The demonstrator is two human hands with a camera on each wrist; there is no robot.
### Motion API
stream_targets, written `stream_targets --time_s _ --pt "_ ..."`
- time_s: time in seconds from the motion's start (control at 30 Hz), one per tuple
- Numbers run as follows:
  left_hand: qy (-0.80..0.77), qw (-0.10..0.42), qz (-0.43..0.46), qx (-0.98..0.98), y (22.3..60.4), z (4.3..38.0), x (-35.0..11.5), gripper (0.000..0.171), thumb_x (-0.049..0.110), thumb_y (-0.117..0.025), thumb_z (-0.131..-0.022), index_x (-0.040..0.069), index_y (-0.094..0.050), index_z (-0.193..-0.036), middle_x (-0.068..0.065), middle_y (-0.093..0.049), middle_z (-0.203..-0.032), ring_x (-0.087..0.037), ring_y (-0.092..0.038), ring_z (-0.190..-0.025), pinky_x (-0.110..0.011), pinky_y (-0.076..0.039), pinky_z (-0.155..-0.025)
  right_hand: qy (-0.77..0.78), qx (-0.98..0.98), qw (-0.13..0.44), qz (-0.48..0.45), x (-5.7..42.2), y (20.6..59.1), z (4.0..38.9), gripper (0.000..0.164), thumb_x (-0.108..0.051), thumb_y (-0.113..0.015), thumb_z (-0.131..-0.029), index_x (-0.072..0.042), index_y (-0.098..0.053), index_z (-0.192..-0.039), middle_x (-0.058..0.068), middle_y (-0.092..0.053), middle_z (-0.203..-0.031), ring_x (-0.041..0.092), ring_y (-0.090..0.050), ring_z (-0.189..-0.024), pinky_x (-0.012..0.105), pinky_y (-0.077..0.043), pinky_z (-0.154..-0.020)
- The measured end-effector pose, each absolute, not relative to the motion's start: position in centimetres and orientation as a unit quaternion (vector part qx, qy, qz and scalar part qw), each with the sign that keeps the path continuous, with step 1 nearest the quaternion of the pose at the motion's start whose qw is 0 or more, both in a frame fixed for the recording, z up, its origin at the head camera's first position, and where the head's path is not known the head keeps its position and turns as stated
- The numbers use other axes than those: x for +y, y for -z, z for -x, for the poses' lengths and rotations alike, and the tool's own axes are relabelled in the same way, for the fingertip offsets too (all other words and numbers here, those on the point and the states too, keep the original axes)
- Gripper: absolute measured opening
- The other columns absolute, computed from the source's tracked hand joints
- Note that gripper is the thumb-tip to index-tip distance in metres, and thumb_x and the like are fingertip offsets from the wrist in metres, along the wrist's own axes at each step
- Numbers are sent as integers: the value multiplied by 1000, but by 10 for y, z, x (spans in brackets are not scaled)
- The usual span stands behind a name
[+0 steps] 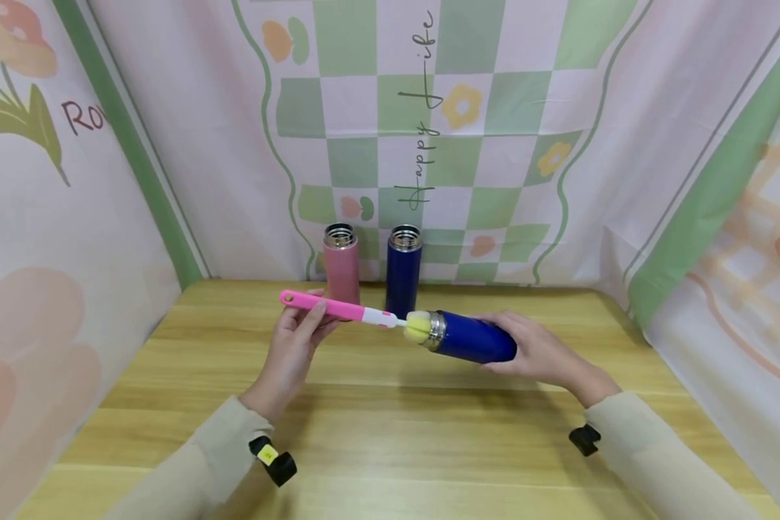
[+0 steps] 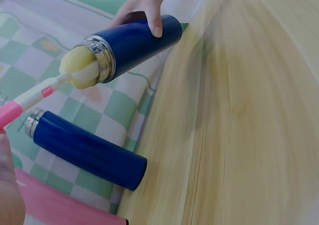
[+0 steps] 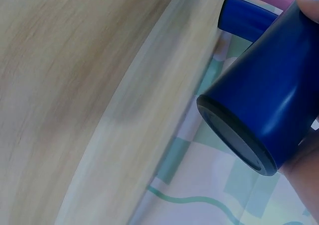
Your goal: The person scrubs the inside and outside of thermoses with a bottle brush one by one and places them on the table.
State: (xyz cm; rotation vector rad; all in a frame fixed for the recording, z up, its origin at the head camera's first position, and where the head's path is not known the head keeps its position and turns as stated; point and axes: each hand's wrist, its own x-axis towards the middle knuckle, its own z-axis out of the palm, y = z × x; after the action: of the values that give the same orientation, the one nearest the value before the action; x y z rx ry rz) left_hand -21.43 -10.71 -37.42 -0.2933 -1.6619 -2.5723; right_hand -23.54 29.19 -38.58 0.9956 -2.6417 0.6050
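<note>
My left hand [image 1: 297, 334] grips the pink handle of a bottle brush [image 1: 338, 308]. Its yellow sponge head [image 2: 79, 67] sits at the steel mouth of a blue thermos bottle [image 1: 473, 337], partly inside the opening; how deep it reaches is hidden. Around the base end of that bottle curl the fingers and thumb of my right hand [image 1: 536, 350]. The bottle is held above the table, lying nearly sideways with its mouth toward the left hand. In the right wrist view its dark base [image 3: 237, 138] faces the camera.
At the back of the wooden table [image 1: 390, 440] a pink bottle [image 1: 342, 271] and a second, darker blue bottle [image 1: 403, 278] stand upright without lids. A checked cloth [image 1: 409, 108] hangs right behind them, and printed curtains close off both sides.
</note>
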Motion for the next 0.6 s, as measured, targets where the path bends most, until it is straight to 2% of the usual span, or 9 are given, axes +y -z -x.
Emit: stream_targets --time_s 0.33,0.6 --pt "837 26 85 -540 374 214 -113 39 23 -58 -104 8 -48 -137 -15 -54 -127 -24 -62 -111 -34 -52 -104 -214 -907 133 -338 292 389 235 78 -34 -92 -72 -19 -56 -140 6 -63 -125 28 -61 -109 50 -56 -86" --pt "847 39 78 -524 371 217 -109 30 17 -57 -104 7 -52 -132 -11 -57 -119 -19 -64 -104 -33 -54 -101 -217 -908 137 -331 289 388 233 78 -33 -92 -72 -19 -55 -140 7 -62 -127 30 -61 -110 52 -56 -86"
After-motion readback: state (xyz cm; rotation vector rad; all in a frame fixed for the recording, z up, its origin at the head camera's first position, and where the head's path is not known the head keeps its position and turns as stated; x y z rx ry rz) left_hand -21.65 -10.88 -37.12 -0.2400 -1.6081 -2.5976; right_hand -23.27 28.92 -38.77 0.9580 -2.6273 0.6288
